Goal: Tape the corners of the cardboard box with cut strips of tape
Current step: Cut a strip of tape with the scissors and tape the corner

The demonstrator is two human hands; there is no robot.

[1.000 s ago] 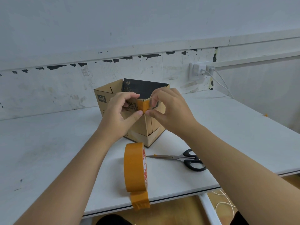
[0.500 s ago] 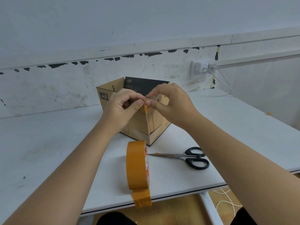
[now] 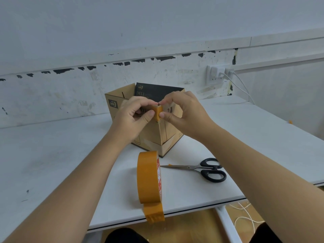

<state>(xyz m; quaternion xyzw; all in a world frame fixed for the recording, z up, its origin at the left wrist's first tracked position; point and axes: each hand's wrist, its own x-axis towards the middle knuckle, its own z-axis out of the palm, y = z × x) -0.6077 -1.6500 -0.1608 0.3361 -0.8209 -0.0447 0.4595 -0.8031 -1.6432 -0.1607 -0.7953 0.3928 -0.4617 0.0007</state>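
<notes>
**A:** Cardboard box (image 3: 154, 137), where is it, and what is on it?

**B:** It stands open-topped mid-counter, one vertical corner turned toward the person. A short orange tape strip (image 3: 158, 113) is folded over the top of that corner, its long axis running down the edge.

**A:** Going left to right, how do the hands sit?

**B:** The left hand (image 3: 135, 118) is left of the corner, fingers curled over the rim, thumb pressing the strip's left half. The right hand (image 3: 182, 113) mirrors it, pinching the strip's right half against the cardboard. Both touch the strip; neither is nearer. I judge the next move is smoothing downward along the edge.

**A:** And the surface and room?

**B:** A white counter (image 3: 52, 155). Near the front edge a tape roll (image 3: 149, 176) stands upright, its loose end hanging over. Right of it lie scissors (image 3: 198, 168), blades pointing at the roll. Behind, a scuffed white wall with a wall socket (image 3: 215, 74).
</notes>
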